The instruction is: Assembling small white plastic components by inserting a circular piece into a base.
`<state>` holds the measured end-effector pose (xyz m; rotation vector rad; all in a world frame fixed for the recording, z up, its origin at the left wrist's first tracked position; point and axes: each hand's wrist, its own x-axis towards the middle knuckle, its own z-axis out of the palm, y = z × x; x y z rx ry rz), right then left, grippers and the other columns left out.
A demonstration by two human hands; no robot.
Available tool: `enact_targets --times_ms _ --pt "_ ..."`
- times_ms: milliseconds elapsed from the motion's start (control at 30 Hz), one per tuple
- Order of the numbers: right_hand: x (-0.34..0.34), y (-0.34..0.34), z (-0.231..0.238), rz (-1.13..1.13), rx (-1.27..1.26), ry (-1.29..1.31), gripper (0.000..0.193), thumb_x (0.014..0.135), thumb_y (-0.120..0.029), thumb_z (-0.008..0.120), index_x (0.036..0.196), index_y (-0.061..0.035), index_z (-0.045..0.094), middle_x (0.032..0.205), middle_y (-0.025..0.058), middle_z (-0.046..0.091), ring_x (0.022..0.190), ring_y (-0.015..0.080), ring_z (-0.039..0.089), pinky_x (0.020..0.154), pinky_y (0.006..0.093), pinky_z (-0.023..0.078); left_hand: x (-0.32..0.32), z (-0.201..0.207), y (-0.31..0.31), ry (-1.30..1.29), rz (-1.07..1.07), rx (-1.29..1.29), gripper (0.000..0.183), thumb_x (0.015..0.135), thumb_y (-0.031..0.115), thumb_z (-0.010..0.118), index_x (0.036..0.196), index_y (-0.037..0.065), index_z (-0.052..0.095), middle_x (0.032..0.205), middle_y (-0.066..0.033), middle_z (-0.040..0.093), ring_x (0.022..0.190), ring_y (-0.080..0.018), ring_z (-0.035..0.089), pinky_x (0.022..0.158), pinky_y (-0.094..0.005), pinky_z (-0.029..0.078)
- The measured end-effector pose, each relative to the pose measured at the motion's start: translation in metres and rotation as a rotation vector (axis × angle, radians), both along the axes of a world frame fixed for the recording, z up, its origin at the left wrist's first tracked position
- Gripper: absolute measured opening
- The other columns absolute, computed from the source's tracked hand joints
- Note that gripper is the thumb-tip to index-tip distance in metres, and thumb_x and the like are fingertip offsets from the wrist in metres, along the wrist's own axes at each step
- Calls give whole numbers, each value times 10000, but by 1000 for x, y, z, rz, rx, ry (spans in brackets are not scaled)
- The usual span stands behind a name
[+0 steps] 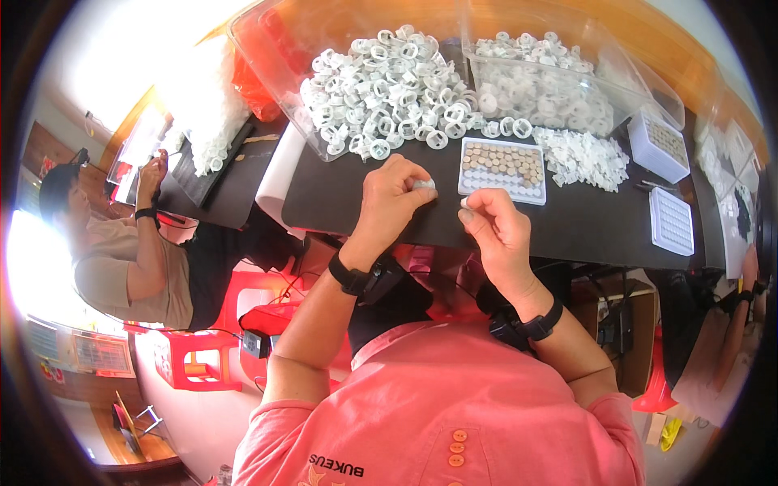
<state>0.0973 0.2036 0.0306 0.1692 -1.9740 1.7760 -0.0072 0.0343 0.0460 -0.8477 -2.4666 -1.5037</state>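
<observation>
Over the table's front edge, my left hand [387, 201] is closed, thumb and forefinger gripping a small whitish round plastic part [423, 185]. Opposite it, my right hand [504, 239] pinches a tiny pale piece [464, 202] between thumb and fingertip; its kind is too small to tell. The two hands are apart. Between and beyond them lies a white tray [541, 197] holding rows of small round tan discs [502, 156] and white round ones nearer me. A heap of white ring-shaped plastic parts [381, 93] rises behind my left hand.
Small clear-white pieces [582, 158] are piled right of the tray. A clear bin [559, 77] holds more parts. Further right stand a white box of discs [658, 146] and a white gridded tray [672, 220]. A co-worker [130, 251] sits left; another person's arm [733, 324] shows right.
</observation>
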Motion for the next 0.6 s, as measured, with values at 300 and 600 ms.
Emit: enact_targets --times_ms 300,600 --pt "4 -3 0 -6 15 38 112 921 14 645 1011 -11 582 806 35 633 689 81 555 637 233 461 -4 -10 1 259 213 -190 215 767 145 809 892 10 700 714 -51 574 624 -113 522 571 -291 424" --pt "2 1 5 -2 48 22 106 920 -3 655 998 -17 586 796 52 642 701 101 594 650 242 477 -6 0 3 -250 202 237 200 828 133 790 933 -22 718 732 -4 645 621 -53 534 542 -221 399"
